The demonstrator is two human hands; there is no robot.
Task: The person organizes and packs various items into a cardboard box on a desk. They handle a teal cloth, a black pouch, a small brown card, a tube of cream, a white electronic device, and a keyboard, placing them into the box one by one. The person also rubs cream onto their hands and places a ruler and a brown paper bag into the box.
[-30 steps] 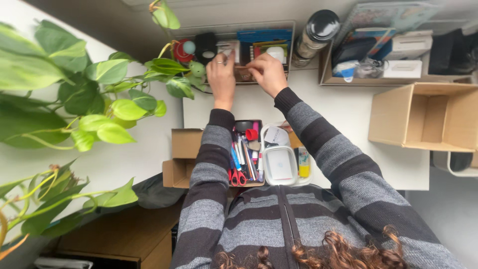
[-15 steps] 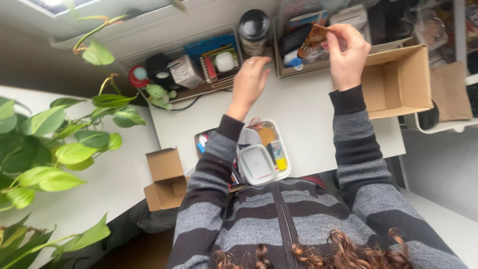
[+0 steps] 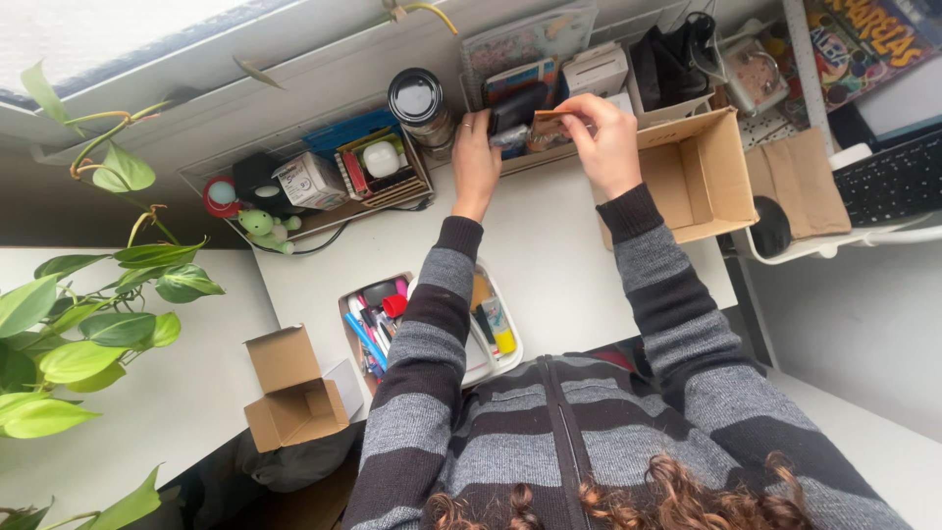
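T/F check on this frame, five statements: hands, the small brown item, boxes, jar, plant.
1. The right hand pinches a small brown item. True.
2. The left hand rests on the pen tray. False: it is up at the cardboard tray at the back of the desk.
3. The open cardboard box beside the right hand looks empty. True.
4. The dark-lidded jar lies on its side. False: it stands upright.
5. The leafy plant is on the person's right. False: it is on their left.
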